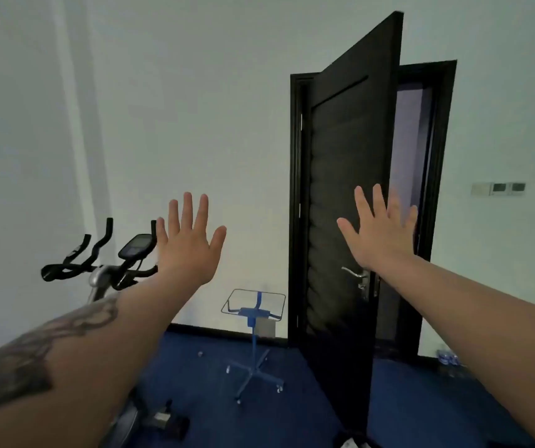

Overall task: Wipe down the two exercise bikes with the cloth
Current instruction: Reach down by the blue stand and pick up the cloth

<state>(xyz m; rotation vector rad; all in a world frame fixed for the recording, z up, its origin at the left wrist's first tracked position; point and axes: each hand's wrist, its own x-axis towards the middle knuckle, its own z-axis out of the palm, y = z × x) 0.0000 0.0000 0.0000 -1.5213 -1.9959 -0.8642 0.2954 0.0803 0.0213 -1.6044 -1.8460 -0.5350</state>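
Both hands, left hand and right hand, are raised, fingers spread, holding nothing. No cloth shows; fetch one first, then start on the black-handlebarred exercise bike at left.

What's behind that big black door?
The door stands half open. Behind it shows its dark frame and a dim purplish strip of the space beyond. The door itself and the right hand cover the rest.
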